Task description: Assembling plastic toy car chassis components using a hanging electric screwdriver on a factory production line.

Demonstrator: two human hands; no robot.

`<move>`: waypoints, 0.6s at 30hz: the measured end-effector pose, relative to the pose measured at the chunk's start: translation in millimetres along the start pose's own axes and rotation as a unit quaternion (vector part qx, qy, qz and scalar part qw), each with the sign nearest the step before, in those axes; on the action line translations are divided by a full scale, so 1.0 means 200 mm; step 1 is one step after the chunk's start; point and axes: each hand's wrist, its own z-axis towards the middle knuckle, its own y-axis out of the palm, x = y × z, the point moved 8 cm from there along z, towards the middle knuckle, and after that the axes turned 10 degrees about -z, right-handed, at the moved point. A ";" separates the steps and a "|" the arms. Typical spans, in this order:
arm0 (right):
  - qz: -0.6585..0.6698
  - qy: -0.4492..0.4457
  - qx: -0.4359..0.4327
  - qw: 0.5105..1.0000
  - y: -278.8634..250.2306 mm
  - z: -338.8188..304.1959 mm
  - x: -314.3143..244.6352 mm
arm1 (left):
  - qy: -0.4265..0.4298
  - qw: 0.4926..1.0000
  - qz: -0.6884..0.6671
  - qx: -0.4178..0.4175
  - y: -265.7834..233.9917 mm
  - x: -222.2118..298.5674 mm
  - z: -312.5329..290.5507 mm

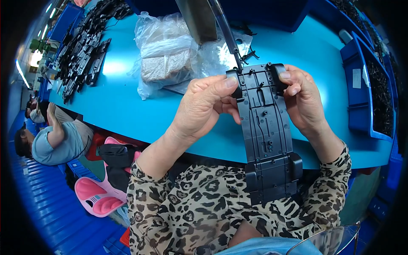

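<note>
Both my hands hold up a long black plastic chassis (265, 131), seemingly for a toy car, with moulded ribs, posts and rounded wheel arches. My left hand (204, 102) pinches the arch at its far left corner, thumb on top and fingers curled beneath. On the opposite arch, my right hand (304, 97) grips with thumb and bent fingers. The near end of the chassis hangs over my lap. A dark rod (227, 32) slants down to the far left corner; whether it touches the chassis I cannot tell.
On the turquoise table (131, 123) lie a clear plastic bag of wrapped contents (165, 63) and small black parts (250, 55). Black parts are piled (87, 51) at the far left. A blue bin (355, 80) of black pieces stands right. Another person (61, 140) sits left, near a pink chair (100, 195).
</note>
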 end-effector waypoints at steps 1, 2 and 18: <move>-0.005 -0.004 -0.001 1.000 0.01 0.00 -0.01 | -0.002 1.000 -0.002 -0.003 0.00 0.00 0.00; -0.011 -0.008 -0.002 1.000 0.01 0.00 -0.01 | -0.004 1.000 -0.005 -0.007 0.00 0.00 0.00; -0.023 -0.004 -0.001 1.000 -0.01 0.05 0.04 | -0.004 0.999 -0.032 0.016 -0.09 -0.05 0.03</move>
